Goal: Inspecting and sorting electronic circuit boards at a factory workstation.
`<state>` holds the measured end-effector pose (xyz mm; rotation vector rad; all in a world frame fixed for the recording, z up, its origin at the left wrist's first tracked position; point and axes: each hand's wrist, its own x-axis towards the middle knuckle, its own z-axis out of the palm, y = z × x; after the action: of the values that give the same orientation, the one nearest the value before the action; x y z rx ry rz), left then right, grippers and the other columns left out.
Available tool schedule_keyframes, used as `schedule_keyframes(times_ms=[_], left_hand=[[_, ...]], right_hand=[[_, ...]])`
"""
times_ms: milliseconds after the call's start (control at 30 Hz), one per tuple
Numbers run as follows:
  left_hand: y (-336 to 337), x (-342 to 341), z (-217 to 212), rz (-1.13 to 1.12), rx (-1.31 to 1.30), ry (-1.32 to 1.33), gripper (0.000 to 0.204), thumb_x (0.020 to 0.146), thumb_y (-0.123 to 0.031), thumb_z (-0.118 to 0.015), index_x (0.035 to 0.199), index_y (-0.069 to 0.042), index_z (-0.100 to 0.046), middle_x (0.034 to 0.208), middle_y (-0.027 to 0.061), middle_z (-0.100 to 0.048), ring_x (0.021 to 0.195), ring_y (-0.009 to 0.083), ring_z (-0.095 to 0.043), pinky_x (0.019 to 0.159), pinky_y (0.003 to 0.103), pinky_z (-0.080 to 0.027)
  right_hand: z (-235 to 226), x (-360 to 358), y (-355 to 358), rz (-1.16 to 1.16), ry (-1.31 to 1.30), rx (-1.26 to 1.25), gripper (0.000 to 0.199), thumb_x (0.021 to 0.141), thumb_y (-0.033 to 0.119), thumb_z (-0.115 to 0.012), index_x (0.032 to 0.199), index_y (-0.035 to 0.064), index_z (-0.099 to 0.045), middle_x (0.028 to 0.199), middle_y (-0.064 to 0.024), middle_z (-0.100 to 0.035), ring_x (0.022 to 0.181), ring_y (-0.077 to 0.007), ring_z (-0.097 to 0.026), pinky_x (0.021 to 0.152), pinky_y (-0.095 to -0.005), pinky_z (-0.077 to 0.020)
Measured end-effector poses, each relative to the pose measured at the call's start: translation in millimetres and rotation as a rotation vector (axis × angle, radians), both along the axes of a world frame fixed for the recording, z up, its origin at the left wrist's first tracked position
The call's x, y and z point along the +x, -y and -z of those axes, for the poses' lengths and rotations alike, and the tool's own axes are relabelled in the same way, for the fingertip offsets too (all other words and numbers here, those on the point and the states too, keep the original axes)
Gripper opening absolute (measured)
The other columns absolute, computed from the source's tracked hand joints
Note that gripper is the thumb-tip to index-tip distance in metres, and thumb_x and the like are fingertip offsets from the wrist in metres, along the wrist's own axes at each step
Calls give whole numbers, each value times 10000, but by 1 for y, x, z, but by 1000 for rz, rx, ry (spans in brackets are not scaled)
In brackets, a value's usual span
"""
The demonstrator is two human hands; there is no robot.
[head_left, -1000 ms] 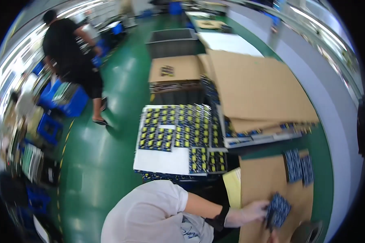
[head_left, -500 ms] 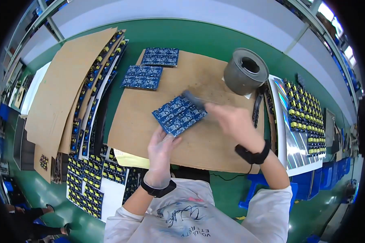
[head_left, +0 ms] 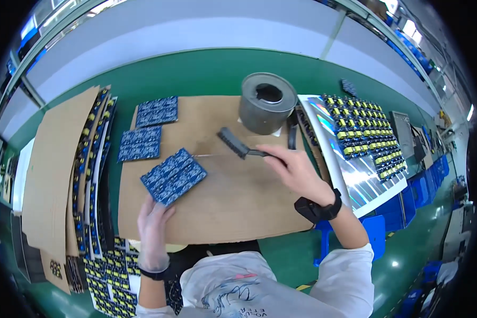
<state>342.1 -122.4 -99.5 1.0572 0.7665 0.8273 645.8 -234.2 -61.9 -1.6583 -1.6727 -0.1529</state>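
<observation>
Blue circuit-board panel [head_left: 174,176], one: near the left edge of the cardboard-covered surface [head_left: 238,212], set askew; whether flat or slightly lifted, cannot tell. Left hand [head_left: 152,228], gloved: fingers closed on the panel's near edge. Right hand [head_left: 298,172]: fingers wrapped round the handle of a black brush [head_left: 232,143], head over mid-surface, apart from the panel. Matching panels [head_left: 139,143], two: at the far left corner. Grey can [head_left: 261,115], one: by the far right corner. Handling notes, as judged: hold by the rim only, clear of the printed face; brace flat against the surface before any stroke; brush lightly and evenly, out toward the free edges, away from the gloved fingertips.
</observation>
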Motion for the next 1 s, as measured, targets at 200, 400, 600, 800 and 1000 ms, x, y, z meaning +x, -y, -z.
schedule_keyframes(times_ms=[200, 400, 600, 800, 1000], left_hand=[[0, -33, 11, -16, 524, -511, 473, 948, -196, -436, 1329, 80, -395, 1167, 141, -559, 1121, 199, -506, 929, 312, -406], [26, -27, 0, -59, 281, -438, 397, 948, -226, -474, 1223, 59, -512, 976, 104, -631, 829, 142, -596, 730, 259, -469], [41, 4, 5, 72, 132, -387, 345, 942, -207, -494, 1155, 57, -553, 962, 110, -637, 775, 160, -617, 700, 262, -488], [58, 28, -2, 295, 58, -236, 359, 948, -166, -483, 1218, 71, -492, 1058, 141, -619, 935, 180, -608, 833, 288, -473], [81, 55, -3, 449, -67, 3, 437, 942, -207, -498, 1310, 16, -427, 1151, 127, -598, 1043, 219, -599, 901, 325, -464]], right_hand=[[-71, 57, 37, 286, -899, 112, 315, 920, 166, -552, 1227, 95, -548, 582, 89, -376, 467, 6, -299, 423, -181, -186], [-71, 157, 92, 870, 92, -145, 321, 882, 278, -612, 920, -40, -607, 567, -26, -439, 533, -208, -450, 491, -324, -355], [-10, 189, 123, 606, 295, -457, 422, 766, 346, -719, 821, -54, -599, 771, -144, -498, 798, -302, -499, 671, -399, -405], [-40, 140, 119, 485, 210, -511, 454, 691, 346, -770, 837, -48, -598, 843, -139, -490, 794, -276, -512, 687, -379, -422], [-75, 46, 90, 288, -932, -351, 397, 735, 273, -722, 979, -7, -584, 986, -116, -561, 881, -214, -578, 780, -319, -469]])
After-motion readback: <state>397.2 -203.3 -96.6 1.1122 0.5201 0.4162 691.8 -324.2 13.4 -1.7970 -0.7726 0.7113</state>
